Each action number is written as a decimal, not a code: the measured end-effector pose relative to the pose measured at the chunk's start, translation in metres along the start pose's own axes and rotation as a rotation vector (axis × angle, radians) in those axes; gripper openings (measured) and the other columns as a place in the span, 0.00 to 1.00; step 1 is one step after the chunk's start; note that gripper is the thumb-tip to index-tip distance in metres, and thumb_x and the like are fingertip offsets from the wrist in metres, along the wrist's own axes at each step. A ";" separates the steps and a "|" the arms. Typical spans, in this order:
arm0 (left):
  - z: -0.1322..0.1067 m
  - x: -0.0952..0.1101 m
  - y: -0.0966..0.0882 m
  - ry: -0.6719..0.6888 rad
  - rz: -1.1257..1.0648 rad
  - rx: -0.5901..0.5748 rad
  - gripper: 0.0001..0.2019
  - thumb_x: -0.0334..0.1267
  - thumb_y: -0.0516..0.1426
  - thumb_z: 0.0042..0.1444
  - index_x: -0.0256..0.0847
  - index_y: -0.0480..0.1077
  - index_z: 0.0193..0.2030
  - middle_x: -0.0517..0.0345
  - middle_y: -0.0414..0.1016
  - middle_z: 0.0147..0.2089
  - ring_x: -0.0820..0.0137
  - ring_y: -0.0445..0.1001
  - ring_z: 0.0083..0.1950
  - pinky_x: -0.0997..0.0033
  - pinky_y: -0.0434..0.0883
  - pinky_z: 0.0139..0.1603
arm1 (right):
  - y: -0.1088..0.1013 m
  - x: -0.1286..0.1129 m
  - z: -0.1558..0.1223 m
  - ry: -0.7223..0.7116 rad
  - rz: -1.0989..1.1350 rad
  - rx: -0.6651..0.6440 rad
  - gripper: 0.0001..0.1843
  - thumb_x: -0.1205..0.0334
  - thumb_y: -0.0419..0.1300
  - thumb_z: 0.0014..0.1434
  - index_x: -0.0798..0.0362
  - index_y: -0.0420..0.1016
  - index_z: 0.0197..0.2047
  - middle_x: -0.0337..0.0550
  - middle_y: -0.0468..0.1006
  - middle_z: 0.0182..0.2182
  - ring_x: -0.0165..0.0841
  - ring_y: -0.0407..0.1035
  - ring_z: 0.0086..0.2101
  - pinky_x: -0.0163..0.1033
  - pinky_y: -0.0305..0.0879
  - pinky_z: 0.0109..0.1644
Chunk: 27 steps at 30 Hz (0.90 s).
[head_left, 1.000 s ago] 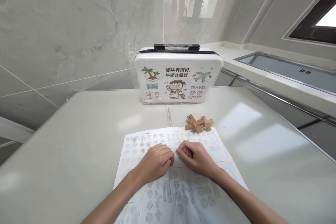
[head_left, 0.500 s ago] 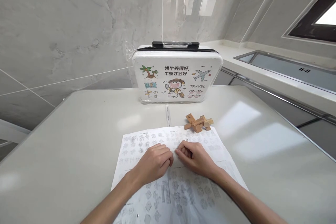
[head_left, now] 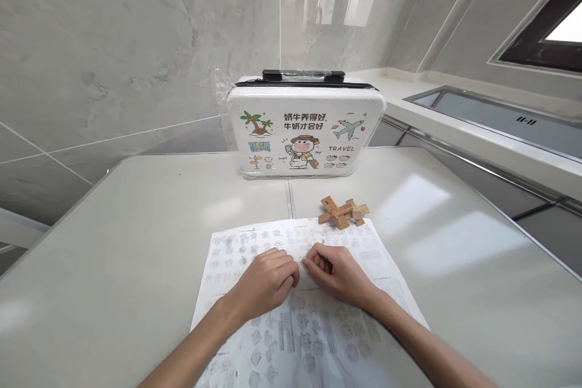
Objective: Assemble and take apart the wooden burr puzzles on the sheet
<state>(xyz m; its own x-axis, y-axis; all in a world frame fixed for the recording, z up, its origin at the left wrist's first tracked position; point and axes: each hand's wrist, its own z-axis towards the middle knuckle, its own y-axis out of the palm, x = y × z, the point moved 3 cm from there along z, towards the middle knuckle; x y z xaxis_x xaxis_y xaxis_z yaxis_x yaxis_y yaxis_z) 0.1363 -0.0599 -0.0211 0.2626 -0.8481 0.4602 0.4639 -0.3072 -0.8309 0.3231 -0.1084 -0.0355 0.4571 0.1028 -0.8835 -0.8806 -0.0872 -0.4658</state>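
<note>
A printed paper sheet (head_left: pixel 364 315) with small diagrams of puzzle shapes lies on the table in front of me. My left hand (head_left: pixel 273 279) rests on it, fingers curled into a loose fist. Just to its right, a small gap away, my right hand (head_left: pixel 336 273) also lies on the sheet with its fingers curled in. Nothing shows in either hand. Beyond my right hand, several interlocking wooden puzzle pieces (head_left: pixel 343 213) sit in a small pile at the sheet's far edge, one marked with a 2.
A white cartoon-printed carrying case (head_left: pixel 304 133) in clear plastic wrap stands upright at the back of the table (head_left: pixel 136 224). Behind it rises a grey tiled wall (head_left: pixel 113 42). At right runs a white counter with a sink (head_left: pixel 500 118).
</note>
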 end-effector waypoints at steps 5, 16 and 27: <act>0.000 0.000 0.000 0.007 0.001 0.006 0.15 0.21 0.47 0.64 0.42 0.67 0.32 0.62 0.74 0.29 0.70 0.67 0.30 0.67 0.66 0.37 | 0.000 0.000 0.000 0.000 -0.006 0.000 0.16 0.58 0.58 0.71 0.49 0.65 0.31 0.33 0.65 0.22 0.30 0.57 0.24 0.37 0.51 0.29; -0.001 0.000 0.001 0.004 -0.010 0.013 0.15 0.21 0.47 0.64 0.41 0.68 0.32 0.63 0.74 0.29 0.71 0.66 0.31 0.67 0.66 0.37 | 0.000 0.000 0.000 -0.021 -0.003 0.016 0.14 0.60 0.59 0.70 0.50 0.66 0.31 0.32 0.64 0.22 0.29 0.57 0.24 0.35 0.51 0.28; 0.000 0.000 0.000 0.013 -0.005 0.020 0.15 0.20 0.47 0.64 0.41 0.68 0.32 0.63 0.74 0.29 0.71 0.66 0.30 0.67 0.65 0.36 | 0.001 0.001 0.000 -0.013 0.020 0.014 0.15 0.59 0.59 0.70 0.50 0.65 0.31 0.32 0.65 0.22 0.29 0.57 0.24 0.35 0.51 0.28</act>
<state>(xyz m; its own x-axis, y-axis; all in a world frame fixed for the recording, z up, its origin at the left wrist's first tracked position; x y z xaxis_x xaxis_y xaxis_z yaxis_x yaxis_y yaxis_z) 0.1361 -0.0599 -0.0208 0.2496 -0.8522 0.4598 0.4816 -0.3026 -0.8225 0.3229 -0.1080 -0.0367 0.4375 0.1139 -0.8920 -0.8915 -0.0753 -0.4468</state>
